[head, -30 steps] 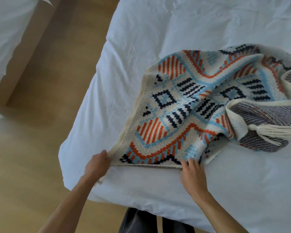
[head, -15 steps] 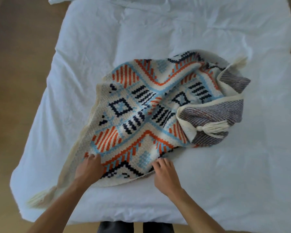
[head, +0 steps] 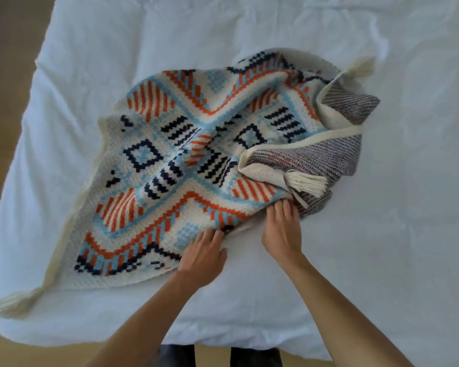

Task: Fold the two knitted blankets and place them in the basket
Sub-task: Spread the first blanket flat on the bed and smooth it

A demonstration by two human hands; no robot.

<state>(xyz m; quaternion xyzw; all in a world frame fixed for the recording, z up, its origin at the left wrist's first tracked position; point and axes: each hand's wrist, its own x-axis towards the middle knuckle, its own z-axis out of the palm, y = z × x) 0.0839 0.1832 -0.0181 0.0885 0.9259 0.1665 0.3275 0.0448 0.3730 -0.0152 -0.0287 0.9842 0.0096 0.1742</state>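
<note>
Knitted blanket [head: 186, 165] lies crumpled at centre frame on a white bed [head: 408, 234]. Left hand [head: 203, 258] rests flat on its near edge; right hand [head: 282, 234] touches the fold, grip indiscernible.

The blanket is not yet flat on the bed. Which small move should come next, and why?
Probably the right hand should take the turned-over corner by its tassel and draw it out to the right. The blanket lies spread on its left side, but its right side is bunched, reverse showing, so it cannot fold evenly yet.
</note>
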